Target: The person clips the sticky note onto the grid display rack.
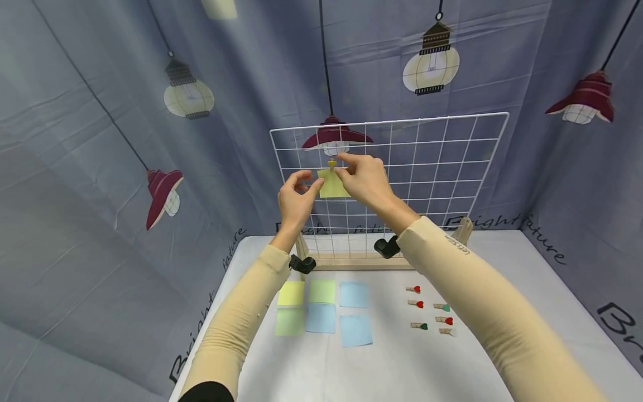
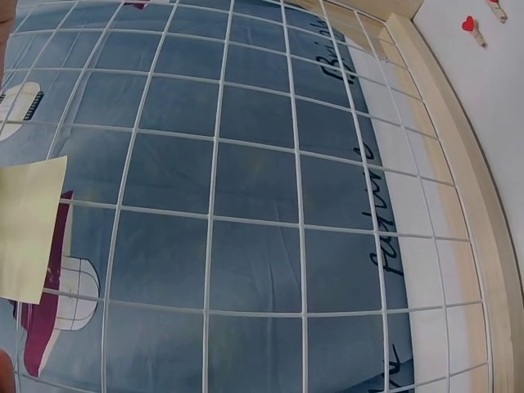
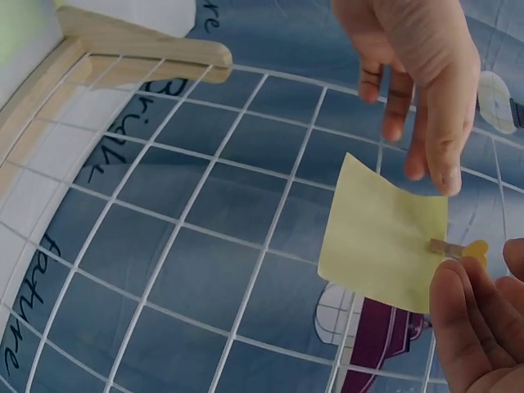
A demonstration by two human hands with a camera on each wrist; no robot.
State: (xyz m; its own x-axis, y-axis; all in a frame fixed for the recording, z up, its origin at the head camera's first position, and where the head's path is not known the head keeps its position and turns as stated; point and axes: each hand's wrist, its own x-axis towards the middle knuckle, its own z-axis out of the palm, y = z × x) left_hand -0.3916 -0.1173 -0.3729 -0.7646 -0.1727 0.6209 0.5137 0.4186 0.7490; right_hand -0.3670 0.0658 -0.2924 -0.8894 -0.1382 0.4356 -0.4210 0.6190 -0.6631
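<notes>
A yellow-green sticky note [image 1: 334, 188] hangs at the upper left of a white wire grid [image 1: 389, 121]. At its top edge sits a small wooden clip with a yellow heart [image 3: 473, 250]. My right hand [image 1: 369, 178] is beside the clip, thumb and index finger spread apart with the heart near their tips. To the left of the note is my left hand [image 1: 296, 201], fingers loosely bent, its thumb tip right at the note's edge. Only a slice of the note [image 2: 29, 233] shows in the left wrist view.
The grid stands in a wooden base [image 1: 351, 262] on a white table. In front lie several sticky notes, among them a yellow one [image 1: 291, 293] and a blue one [image 1: 355, 330]. Several heart clips, including a red one [image 1: 416, 289], lie to the right. A patterned curtain [image 1: 241, 72] hangs behind.
</notes>
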